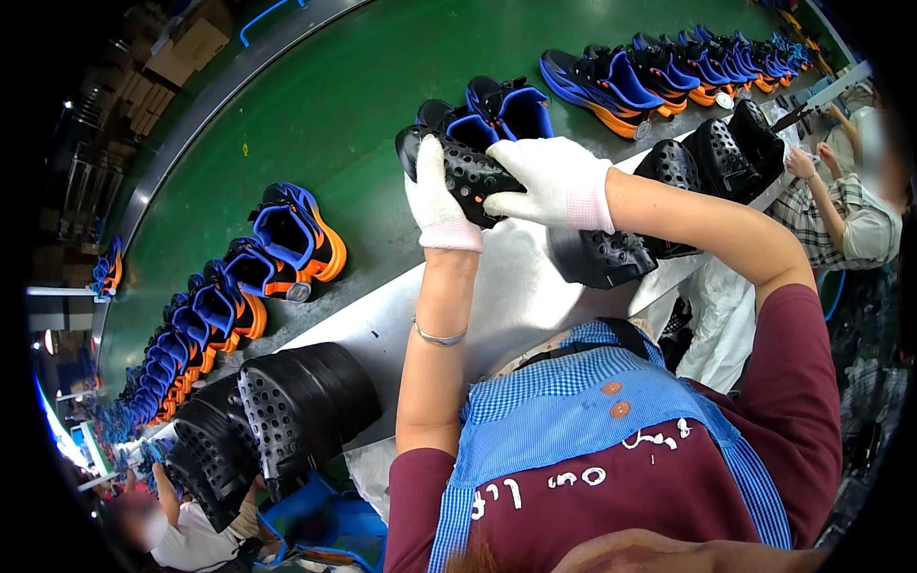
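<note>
Maroon shirt: short-sleeved, marked with white lettering, filling the lower part of the view under a blue checked apron.
Green belt: sweeping in a broad curve beyond the hands, bent by the lens.
White worktable: a pale strip running diagonally between the person and the belt.
Sneakers: black, blue and orange, lined up on the belt in rows to the left and right, with some just beyond the hands.
Stacked black clogs: bunched at the lower left, their uppers dotted with round holes; more black clogs sit at the right.
Co-workers: one person in a plaid garment at the right edge, another in a white top at the lower left.
Held clog: black and perforated, raised between both hands in front of the sneakers.
Loose clog: black, just below the right wrist.
Right hand: white-gloved, gripping one end of the held clog.
Left hand: white-gloved too, closed around the other end.
Bracelet: silvery, on the left forearm.
Buttons: two, round and brownish, on the apron.
</note>
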A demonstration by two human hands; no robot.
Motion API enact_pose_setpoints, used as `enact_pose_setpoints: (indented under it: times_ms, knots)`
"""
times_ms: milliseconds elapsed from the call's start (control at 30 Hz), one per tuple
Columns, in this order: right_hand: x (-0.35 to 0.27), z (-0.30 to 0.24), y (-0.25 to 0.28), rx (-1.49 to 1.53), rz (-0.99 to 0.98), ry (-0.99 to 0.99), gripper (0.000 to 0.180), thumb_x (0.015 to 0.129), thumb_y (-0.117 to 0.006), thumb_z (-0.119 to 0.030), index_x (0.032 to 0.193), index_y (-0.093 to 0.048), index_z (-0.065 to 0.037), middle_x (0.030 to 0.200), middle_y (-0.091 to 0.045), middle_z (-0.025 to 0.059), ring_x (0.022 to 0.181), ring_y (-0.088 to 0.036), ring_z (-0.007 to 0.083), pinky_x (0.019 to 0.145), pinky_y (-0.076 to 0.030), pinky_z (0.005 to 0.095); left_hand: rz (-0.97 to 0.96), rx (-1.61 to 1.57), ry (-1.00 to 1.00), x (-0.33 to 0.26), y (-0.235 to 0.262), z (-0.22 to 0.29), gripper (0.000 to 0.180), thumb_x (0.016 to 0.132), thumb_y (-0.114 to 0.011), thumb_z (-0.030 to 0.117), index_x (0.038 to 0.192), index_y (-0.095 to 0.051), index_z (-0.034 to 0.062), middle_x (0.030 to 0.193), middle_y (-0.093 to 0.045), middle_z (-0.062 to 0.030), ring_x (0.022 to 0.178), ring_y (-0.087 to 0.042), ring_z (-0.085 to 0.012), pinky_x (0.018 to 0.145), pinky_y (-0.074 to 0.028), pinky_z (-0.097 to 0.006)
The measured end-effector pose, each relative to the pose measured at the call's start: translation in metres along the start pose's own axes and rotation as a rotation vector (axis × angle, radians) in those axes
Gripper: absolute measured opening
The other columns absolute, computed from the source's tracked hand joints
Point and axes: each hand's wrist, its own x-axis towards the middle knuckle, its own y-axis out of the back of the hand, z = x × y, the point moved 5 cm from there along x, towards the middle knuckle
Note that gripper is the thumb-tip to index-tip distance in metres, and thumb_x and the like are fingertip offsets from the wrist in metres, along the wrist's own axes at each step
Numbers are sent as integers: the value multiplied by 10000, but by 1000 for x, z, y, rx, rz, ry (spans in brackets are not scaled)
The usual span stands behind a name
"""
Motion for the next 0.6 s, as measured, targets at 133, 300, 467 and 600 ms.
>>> enact_pose_setpoints:
  times_ms: [133, 300, 467, 600]
  knots:
    - [4, 5, 5, -14, -73, 15, 437, 844, -608, -384, 929, -606, 45, 769, -644, 242, 761, -653, 395, 731, -525, 445, -17, 254, -11, 4, 12, -2, 416, 945, -578, 386, 1165, -567, 33, 1022, -646, -82, 891, -651, -193, 793, -544, -330]
    - [12, 31, 11, -185, -225, -39, 369, 834, -622, -357, 917, -636, 2, 730, -631, 219, 726, -647, 388, 689, -521, 435, -116, 501, 71, 2, 42, -20, 501, 959, -562, 405, 1230, -534, -16, 1133, -618, -120, 1016, -622, -219, 858, -538, -368]
    - [12, 37, 9, -100, -215, -53, 402, 822, -634, -395, 864, -636, 5, 686, -620, 215, 686, -643, 392, 659, -512, 437, -137, 263, 115, 2, 43, -33, 450, 979, -525, 309, 1331, -448, 39, 1211, -576, -130, 1059, -611, -272, 896, -543, -443]
    - [14, 41, 5, -145, -233, -90, 495, 824, -652, -438, 1037, -625, 8, 827, -654, 223, 808, -659, 369, 738, -519, 420, 1, 41, 43, -5, 35, -38, 419, 995, -487, 297, 1319, -462, 32, 1220, -581, -134, 1101, -593, -271, 941, -517, -446]
